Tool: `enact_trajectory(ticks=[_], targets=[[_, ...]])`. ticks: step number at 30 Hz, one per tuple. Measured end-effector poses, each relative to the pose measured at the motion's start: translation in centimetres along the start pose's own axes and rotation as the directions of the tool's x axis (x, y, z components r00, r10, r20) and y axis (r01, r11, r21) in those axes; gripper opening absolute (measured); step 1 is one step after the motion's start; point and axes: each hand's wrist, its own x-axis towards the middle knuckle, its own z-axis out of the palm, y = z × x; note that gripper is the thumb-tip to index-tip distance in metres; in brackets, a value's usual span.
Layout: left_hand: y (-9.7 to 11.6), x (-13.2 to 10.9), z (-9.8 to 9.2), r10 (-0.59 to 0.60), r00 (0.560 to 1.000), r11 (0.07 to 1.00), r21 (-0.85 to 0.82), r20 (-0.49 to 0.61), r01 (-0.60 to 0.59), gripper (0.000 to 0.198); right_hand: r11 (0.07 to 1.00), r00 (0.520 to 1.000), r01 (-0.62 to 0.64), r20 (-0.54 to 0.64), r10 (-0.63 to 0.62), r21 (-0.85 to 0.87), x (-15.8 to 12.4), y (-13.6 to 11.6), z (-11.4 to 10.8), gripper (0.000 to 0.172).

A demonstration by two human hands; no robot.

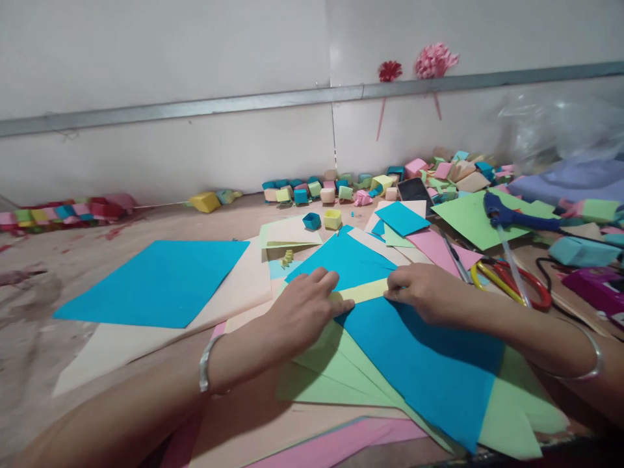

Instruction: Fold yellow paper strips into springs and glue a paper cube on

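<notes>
A narrow pale yellow paper strip point(369, 292) lies across a blue sheet of paper point(433, 354), stretched between my two hands. My left hand point(309, 309) grips the strip's left end, its thumb along the lower edge and its fingers bent over. At the other end, my right hand point(424, 292) pinches the strip between thumb and curled fingers. Beneath the blue sheet are light green sheets point(331, 377) and peach sheets point(244, 422). Beyond my hands stand two small open paper boxes, a blue box point(311, 221) and a yellow box point(333, 220).
Another blue sheet point(156, 283) lies left. On the right are a blue glue gun point(519, 216), red-and-yellow-handled scissors point(524, 279), a pen point(457, 259) and a purple object point(595, 292). Several folded paper cubes point(301, 194) line the wall, near a dark phone point(414, 190).
</notes>
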Motion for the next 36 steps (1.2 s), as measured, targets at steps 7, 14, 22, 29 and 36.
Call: enact_trajectory(ticks=[7,14,22,29,36], targets=[[0.5,-1.3,-1.2,-0.083,0.989,0.997,0.014,0.124,0.082,0.013,0.997,1.0,0.012,0.011,-0.013,0.074,-0.1,0.3,-0.2,0.021],[0.0,-1.2,-1.2,-0.217,0.968,0.976,0.007,0.128,0.218,0.026,0.997,0.997,0.041,0.07,-0.046,0.061,0.0,0.3,-0.6,0.021],[-0.1,1.0,2.6,-0.326,0.943,0.907,-0.305,-0.071,0.291,0.045,0.996,0.994,0.068,-0.082,-0.073,-0.058,0.4,0.3,0.1,0.019],[-0.8,0.8,3.5,-0.316,0.926,0.841,-0.512,-0.206,0.173,0.019,0.993,0.964,0.053,-0.252,-0.079,-0.106,1.1,1.1,0.5,0.022],[-1.0,0.5,3.0,0.129,0.87,0.981,0.189,-0.476,-0.043,0.021,0.925,0.919,0.115,-0.314,-0.237,-0.362,1.2,0.4,0.7,0.02]])
